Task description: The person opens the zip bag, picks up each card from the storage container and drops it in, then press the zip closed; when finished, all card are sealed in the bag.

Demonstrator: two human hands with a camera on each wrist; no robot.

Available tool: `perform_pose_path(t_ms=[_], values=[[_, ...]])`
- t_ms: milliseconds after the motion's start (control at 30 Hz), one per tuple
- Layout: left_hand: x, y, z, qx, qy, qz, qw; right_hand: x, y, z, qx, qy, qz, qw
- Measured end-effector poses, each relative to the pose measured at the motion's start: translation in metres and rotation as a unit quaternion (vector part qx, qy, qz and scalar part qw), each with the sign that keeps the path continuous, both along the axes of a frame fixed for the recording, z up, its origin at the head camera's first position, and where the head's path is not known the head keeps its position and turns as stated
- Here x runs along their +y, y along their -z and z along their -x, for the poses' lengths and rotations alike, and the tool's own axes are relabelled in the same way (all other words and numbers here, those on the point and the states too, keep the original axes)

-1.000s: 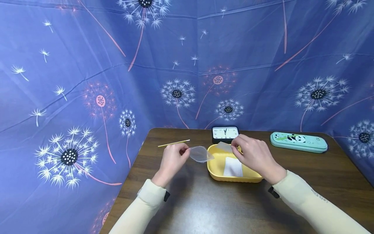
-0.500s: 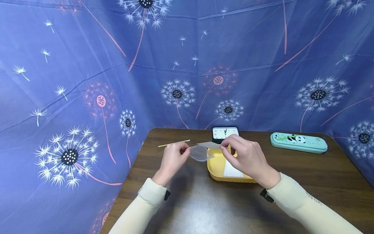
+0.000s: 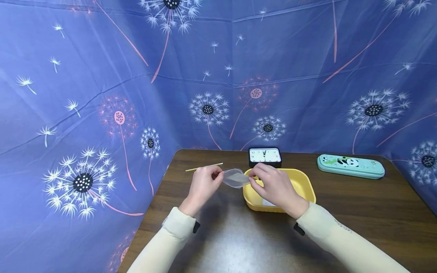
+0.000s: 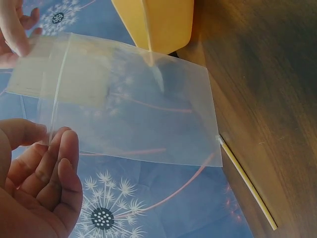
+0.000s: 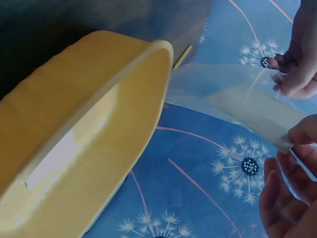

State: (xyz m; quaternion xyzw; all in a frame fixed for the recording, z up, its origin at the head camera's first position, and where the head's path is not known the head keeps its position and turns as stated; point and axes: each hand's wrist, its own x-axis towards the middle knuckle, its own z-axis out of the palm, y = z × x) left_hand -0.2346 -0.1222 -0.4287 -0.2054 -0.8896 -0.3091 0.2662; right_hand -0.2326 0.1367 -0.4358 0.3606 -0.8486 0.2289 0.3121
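A pale card (image 4: 29, 74) part-way into a clear bag (image 4: 163, 134), just below the head view's centre.
The left hand (image 3: 203, 185) pinches the bag near its mouth, the right hand (image 3: 274, 187) the card's outer end. Both look light; the bag seems floppy, slick, the card stiffer, best held by its end. In the left wrist view, both lie lengthwise left to right, mouth facing left.

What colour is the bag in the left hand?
The bag is clear and colourless, best seen in the left wrist view.
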Motion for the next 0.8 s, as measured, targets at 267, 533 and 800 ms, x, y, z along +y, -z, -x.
perform_pose_path(t_ms=[267,533,800], values=[[0.001,0.0,0.001,0.001,0.002,0.005,1.0,-0.011,0.008,0.008,-0.006,0.018,-0.023,1.0],[0.004,0.001,0.002,0.008,0.004,0.011,0.9999,-0.022,0.01,0.017,-0.047,0.025,-0.049,0.997],[0.005,0.0,0.001,0.007,0.009,0.015,0.9998,-0.034,0.006,0.025,-0.101,0.036,-0.065,0.992]])
